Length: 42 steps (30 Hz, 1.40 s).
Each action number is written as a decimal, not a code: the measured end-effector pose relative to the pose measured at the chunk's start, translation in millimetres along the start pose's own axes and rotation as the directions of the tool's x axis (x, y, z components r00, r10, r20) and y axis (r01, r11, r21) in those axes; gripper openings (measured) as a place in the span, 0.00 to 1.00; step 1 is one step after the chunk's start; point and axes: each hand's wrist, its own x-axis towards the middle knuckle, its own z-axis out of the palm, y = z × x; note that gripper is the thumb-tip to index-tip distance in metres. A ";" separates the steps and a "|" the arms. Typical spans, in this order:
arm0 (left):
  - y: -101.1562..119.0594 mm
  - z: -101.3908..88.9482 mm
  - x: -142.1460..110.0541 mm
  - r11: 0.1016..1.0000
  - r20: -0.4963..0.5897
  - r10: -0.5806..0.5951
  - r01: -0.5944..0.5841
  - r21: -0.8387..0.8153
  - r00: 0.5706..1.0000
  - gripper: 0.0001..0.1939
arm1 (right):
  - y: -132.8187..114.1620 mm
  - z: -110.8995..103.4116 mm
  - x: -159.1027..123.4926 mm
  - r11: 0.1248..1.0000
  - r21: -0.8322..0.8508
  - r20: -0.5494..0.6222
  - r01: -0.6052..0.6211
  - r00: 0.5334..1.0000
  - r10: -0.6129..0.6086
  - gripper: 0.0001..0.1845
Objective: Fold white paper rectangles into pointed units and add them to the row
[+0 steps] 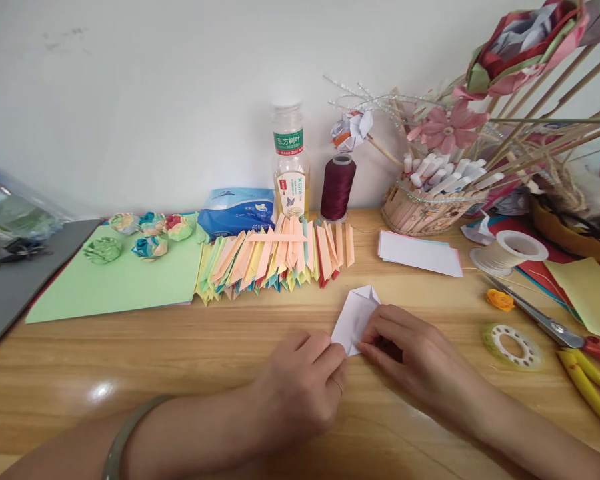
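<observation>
A small white sheet of paper (354,319) lies on the wooden table between my hands, its upper corners folded in. My left hand (305,373) is closed on the paper's lower left edge, with a ring on one finger. Thumb and fingers of my right hand (405,343) close on its right edge. Beyond the paper spreads a heap of folded paper strips (275,257) in peach, yellow, green and red. A stack of white and coloured paper slips (420,253) rests to the upper right.
Folded paper flowers (150,247) sit on green sheets (115,287) at left. Behind the strips stand a tissue pack (237,210), a bottle (290,167) and dark red thread (338,187). At right are a pen basket (430,210), a thread spool (510,253), scissors (555,327) and a tape roll (513,347).
</observation>
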 end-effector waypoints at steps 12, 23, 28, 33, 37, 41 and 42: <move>2.8 6.0 -1.0 0.993 0.060 -0.117 0.118 -0.005 0.991 0.06 | 0.4 -2.5 2.4 0.998 -0.032 0.085 -0.061 0.994 0.064 0.06; -4.2 -9.5 1.1 0.969 0.141 0.208 -0.224 0.107 0.968 0.07 | 15.3 -24.2 -0.4 0.871 -0.171 0.180 0.461 0.883 -0.433 0.13; -8.4 -13.3 3.1 0.975 0.157 0.112 -0.139 0.174 0.981 0.09 | 6.0 -18.9 -6.5 0.847 -0.220 0.141 0.483 0.875 -0.463 0.12; -3.5 -7.9 1.6 0.992 0.137 0.049 -0.064 0.105 0.989 0.11 | -6.9 -13.3 -7.9 0.907 -0.185 0.117 0.378 0.925 -0.362 0.11; -7.0 -4.7 2.0 0.998 0.212 0.004 -0.018 0.065 0.977 0.13 | -4.5 -19.2 -6.1 0.941 -0.085 0.035 0.328 0.945 -0.326 0.12; -18.8 -7.1 5.3 0.995 0.231 0.098 -0.094 -0.031 0.968 0.13 | 4.3 -21.9 -4.6 0.989 -0.090 -0.141 0.115 0.982 -0.127 0.11; -21.6 -8.1 6.1 0.993 0.239 0.121 -0.112 -0.048 0.963 0.14 | 6.0 -20.8 -4.4 0.995 -0.074 -0.131 0.066 0.989 -0.075 0.11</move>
